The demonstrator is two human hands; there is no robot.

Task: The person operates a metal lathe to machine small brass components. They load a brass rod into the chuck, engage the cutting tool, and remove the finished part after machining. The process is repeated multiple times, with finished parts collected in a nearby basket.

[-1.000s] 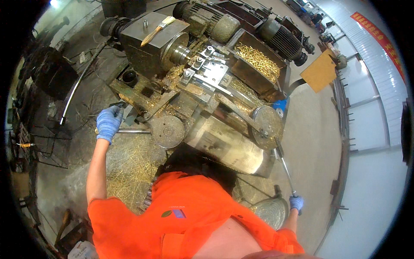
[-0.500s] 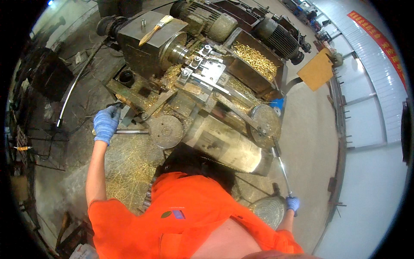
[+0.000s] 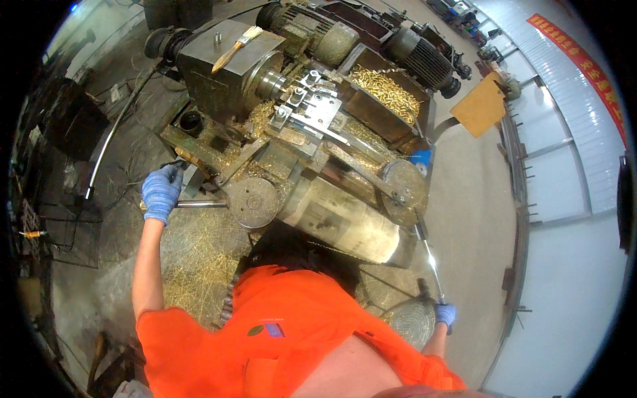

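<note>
My left hand (image 3: 161, 194), in a blue knitted glove, is closed round the outer end of a steel lever (image 3: 202, 204). That lever sticks out from a round metal disc (image 3: 253, 203) on the left front of a small lathe. At the lower right my right hand (image 3: 445, 314), gloved in blue too, grips the end of a long shiny lever (image 3: 431, 262) running up to a larger disc (image 3: 405, 192). Between them lies the machine's steel cross slide with a tool block (image 3: 320, 108), facing a round chuck (image 3: 271, 85). Brass-coloured chips surround the chuck.
A metal trough (image 3: 371, 105) holds many small brass pieces. On the headstock (image 3: 225, 50) rests a paintbrush (image 3: 237, 49). Motors (image 3: 421, 58) stand behind, and a tan panel (image 3: 478, 106) juts out at right. Chips litter the floor (image 3: 192, 278); a thin rod (image 3: 118, 136) slants at left.
The view has shifted slightly, so the machine sits a little further left. Both hands stay on their levers, with no clear lever movement.
</note>
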